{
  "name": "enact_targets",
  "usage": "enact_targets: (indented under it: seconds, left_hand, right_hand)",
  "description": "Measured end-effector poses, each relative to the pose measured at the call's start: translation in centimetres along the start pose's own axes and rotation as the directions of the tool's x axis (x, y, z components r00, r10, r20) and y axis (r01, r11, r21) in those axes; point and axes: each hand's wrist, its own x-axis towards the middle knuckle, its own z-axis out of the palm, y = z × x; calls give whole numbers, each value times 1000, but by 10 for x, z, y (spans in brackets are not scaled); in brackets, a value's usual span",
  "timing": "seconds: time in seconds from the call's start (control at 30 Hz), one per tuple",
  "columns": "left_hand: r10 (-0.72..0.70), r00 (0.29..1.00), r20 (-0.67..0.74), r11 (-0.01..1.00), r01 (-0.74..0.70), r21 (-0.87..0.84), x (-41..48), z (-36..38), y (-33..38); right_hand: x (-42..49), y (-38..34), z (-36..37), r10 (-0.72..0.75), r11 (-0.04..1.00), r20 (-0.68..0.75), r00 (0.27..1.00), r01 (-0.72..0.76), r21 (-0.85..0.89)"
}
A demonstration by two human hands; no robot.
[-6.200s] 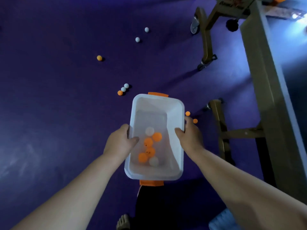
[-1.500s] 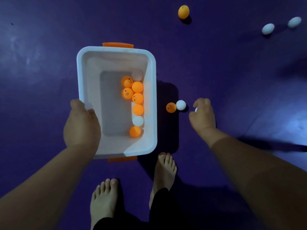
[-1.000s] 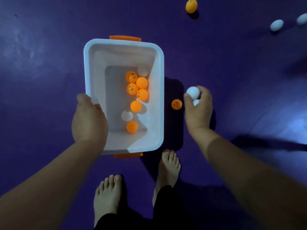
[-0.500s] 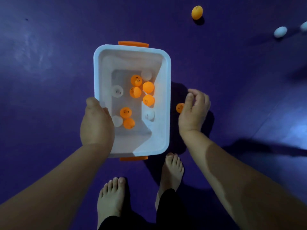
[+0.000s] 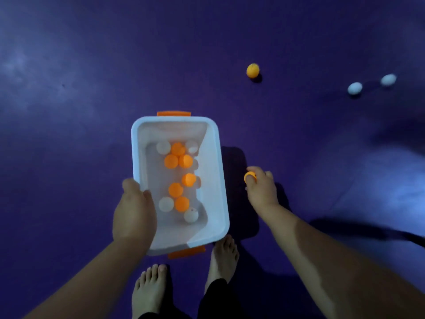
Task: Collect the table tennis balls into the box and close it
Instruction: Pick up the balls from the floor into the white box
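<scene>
A white plastic box (image 5: pixel 216 180) with orange clasps at both ends is held above the purple floor, its lid absent from view. Several orange and white table tennis balls lie inside it. My left hand (image 5: pixel 134 212) grips the box's left rim. My right hand (image 5: pixel 261 189) is to the right of the box, fingers closed on an orange ball (image 5: pixel 250 176). Farther off on the floor lie another orange ball (image 5: pixel 252 70) and two white balls (image 5: pixel 354 88) (image 5: pixel 388 79).
My two bare feet (image 5: pixel 149 288) (image 5: pixel 224 259) stand on the purple floor (image 5: pixel 80 100) just below the box. A dark shadow streak crosses the floor at the right.
Two white balls from my right hand have landed in the box. That hand then closed on the orange ball beside the box and lifted it. The view has tilted up.
</scene>
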Motion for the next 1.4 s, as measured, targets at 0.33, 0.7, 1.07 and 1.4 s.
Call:
enact_targets:
  seconds: [0.33,0.7,1.07,1.4]
  left_hand:
    - [-148,987,-63,961,129,-243,-34,-52,127]
    - [-243,965,-96,916,196,-350,58,-58,194]
    - [-182,981,-63,922,148,-357,186,-55,206]
    - [-218,976,-17,921,200,-335,218,-107,228]
  right_hand:
    - [-31,-141,-121,-465,881,9,885,462,98]
    - [139,-176,-133,-52,987,-113,992,68,147]
    - [254,-195,-66,30,967,88,996,-6,-256]
    - [207,-256,-74,-31,997,-93,995,38,74]
